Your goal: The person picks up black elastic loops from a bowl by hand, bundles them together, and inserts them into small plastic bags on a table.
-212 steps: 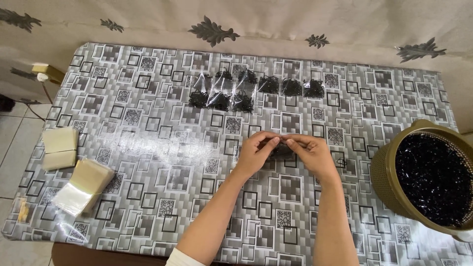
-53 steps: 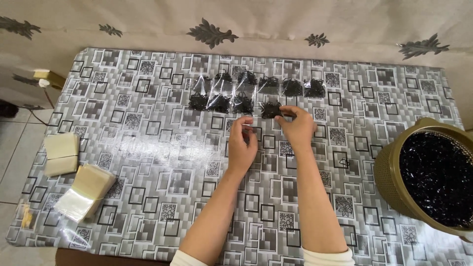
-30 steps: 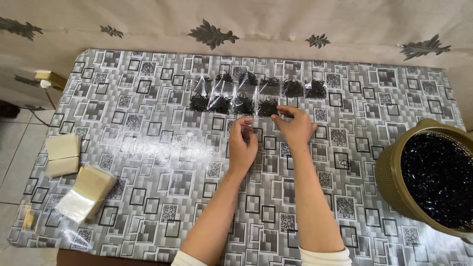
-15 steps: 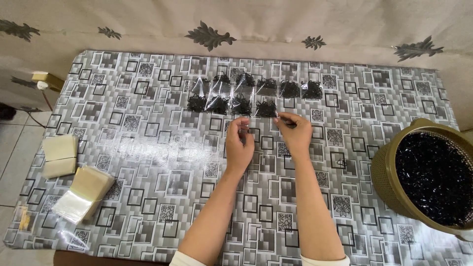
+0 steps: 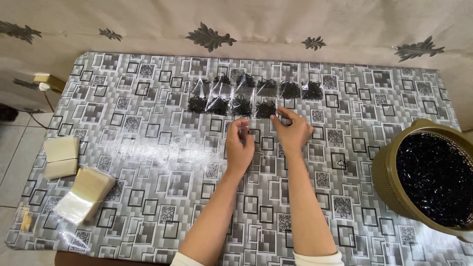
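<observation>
Several small clear bags of black bands (image 5: 241,105) lie in two rows at the far middle of the patterned table (image 5: 148,167). The rightmost bag of the near row (image 5: 266,109) lies just beyond my right hand (image 5: 293,130), whose fingertips rest beside it. My left hand (image 5: 239,147) hovers a little nearer to me, with its fingers loosely curled and nothing visible in them.
An olive basket (image 5: 389,182) full of black bands stands at the right edge. Stacks of empty clear bags (image 5: 84,194) and a cream pack (image 5: 61,155) lie at the left. A curtain hangs behind the table.
My right hand has set the filled bag down at the end of the near row and let go. Both hands have drawn back slightly toward me.
</observation>
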